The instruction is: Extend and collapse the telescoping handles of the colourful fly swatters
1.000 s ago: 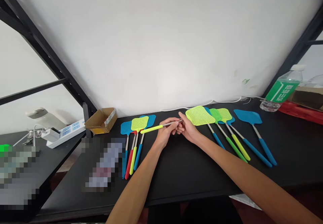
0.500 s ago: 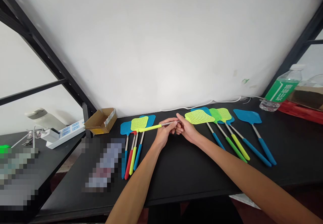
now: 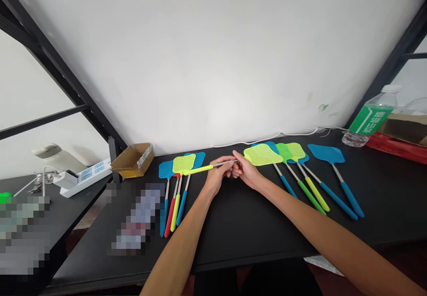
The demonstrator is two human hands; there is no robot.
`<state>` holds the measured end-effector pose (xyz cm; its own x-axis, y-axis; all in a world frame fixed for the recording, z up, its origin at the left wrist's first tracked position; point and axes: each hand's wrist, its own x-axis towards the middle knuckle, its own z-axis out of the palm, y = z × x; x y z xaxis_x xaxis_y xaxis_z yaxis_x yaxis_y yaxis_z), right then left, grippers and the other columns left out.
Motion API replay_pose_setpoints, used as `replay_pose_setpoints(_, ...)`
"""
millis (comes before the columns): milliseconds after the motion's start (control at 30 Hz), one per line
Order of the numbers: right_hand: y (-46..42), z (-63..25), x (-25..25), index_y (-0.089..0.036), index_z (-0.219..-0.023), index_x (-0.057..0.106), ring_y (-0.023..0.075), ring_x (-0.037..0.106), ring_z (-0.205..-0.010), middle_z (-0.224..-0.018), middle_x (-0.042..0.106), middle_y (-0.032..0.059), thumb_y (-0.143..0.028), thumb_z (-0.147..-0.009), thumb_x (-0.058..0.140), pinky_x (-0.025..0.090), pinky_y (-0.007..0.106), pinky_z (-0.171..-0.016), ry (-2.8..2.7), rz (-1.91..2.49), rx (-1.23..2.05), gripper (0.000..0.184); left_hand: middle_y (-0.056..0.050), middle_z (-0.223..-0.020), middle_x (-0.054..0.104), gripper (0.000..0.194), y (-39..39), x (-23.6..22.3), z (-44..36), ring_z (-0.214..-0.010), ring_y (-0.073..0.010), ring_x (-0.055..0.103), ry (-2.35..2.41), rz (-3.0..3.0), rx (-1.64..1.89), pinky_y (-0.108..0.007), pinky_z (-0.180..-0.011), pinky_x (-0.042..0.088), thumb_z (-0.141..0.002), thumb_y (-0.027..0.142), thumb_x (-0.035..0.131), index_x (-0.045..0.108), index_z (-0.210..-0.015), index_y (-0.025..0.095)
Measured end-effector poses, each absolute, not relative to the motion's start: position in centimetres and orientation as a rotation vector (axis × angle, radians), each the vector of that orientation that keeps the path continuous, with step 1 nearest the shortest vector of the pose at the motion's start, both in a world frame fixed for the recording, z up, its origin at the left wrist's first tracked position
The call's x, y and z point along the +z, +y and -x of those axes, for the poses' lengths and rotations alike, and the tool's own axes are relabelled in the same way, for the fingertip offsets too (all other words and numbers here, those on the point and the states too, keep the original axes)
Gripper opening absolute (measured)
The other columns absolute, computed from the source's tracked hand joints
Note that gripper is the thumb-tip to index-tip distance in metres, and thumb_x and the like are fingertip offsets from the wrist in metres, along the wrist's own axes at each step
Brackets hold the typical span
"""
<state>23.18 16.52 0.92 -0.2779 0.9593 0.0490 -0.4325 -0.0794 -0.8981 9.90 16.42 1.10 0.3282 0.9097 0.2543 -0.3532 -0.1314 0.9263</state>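
Note:
Both hands hold one yellow-green fly swatter (image 3: 262,154) level above the black table, its mesh head to the right and its handle to the left. My left hand (image 3: 218,174) is closed on the metal shaft near the handle. My right hand (image 3: 246,170) grips the shaft close to the head, fingers curled and thumb pointing up. On the left lie a yellow-green swatter (image 3: 175,211), a red-handled swatter (image 3: 170,218) and blue ones. To the right rest a green swatter (image 3: 312,196), another yellow-green swatter (image 3: 316,193) and several blue swatters, including one blue swatter (image 3: 352,198) farthest right.
An opened cardboard box (image 3: 131,160) stands at the back left of the table (image 3: 247,234). Beyond it is a white power strip (image 3: 88,176) on another table. A bottle with a green label (image 3: 372,118) leans at the back right. A white cable (image 3: 267,138) runs along the wall.
Hands and swatter hold almost the same pose. The whole view has shifted very slightly; nothing has been picked up or let go.

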Motion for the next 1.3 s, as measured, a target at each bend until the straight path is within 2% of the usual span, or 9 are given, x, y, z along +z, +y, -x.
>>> replay_pose_setpoints(867,16.44,-23.06,0.93,-0.021,-0.046,0.044,0.0111,0.036,-0.041,-0.037,0.033,-0.0042,-0.072,-0.082,0.057,0.031,0.028,-0.049,-1.105,0.706,1.589,0.063,-0.002,-0.069,0.064,0.026,16.53,1.01,-9.89,-0.051,-0.0074,0.048,0.6,-1.267,1.204,-0.023,-0.05,0.036,-0.08,0.035,0.074,0.072,-0.093,0.013)
replay_pose_setpoints(1300,16.33,-22.97,0.95,-0.021,-0.046,0.045,0.0116,0.035,-0.041,-0.037,0.033,-0.0039,-0.07,-0.084,0.056,0.032,0.028,-0.049,-1.116,0.72,1.581,0.063,0.001,-0.065,0.062,0.028,16.53,1.04,-10.04,-0.049,-0.0063,0.048,0.634,-1.241,1.223,-0.022,-0.049,0.036,-0.08,0.041,0.074,0.065,-0.083,0.015)
